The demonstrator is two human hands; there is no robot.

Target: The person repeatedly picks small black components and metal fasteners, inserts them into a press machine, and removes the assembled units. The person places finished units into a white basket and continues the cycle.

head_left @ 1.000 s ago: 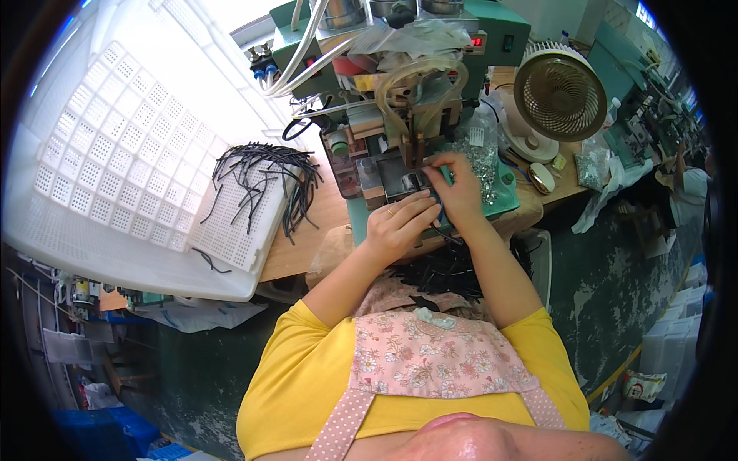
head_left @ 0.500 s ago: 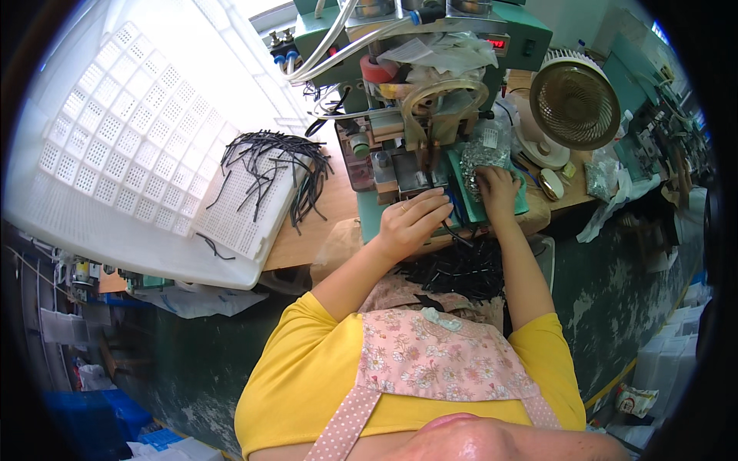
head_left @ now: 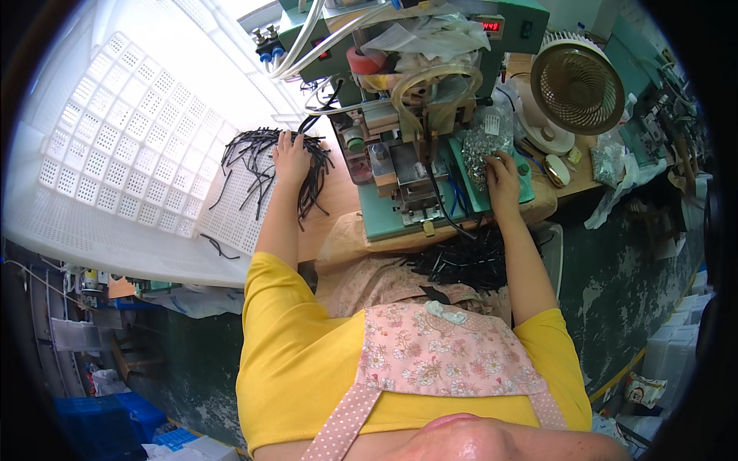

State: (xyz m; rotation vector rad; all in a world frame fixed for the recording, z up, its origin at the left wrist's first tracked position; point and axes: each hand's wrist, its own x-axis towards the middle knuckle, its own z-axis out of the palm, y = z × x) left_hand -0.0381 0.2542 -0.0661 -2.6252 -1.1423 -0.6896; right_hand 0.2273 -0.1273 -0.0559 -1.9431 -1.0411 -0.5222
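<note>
Left hand (head_left: 290, 160), fingers part-spread, over strips (head_left: 317, 184) at left; right hand (head_left: 503, 183), half-curled, at metal bits (head_left: 474, 157) at right. We can't tell either's grip. Tangled strips could drag neighbours down.

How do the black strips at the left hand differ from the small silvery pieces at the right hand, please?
The black strips are long and slender, while the silvery pieces are tiny. The strips look dark, whereas the silvery pieces glint. The strips drape over the edge of a white perforated plastic surface; the silvery pieces lie heaped on a green tray. Both are loose piles of many pieces.
</note>
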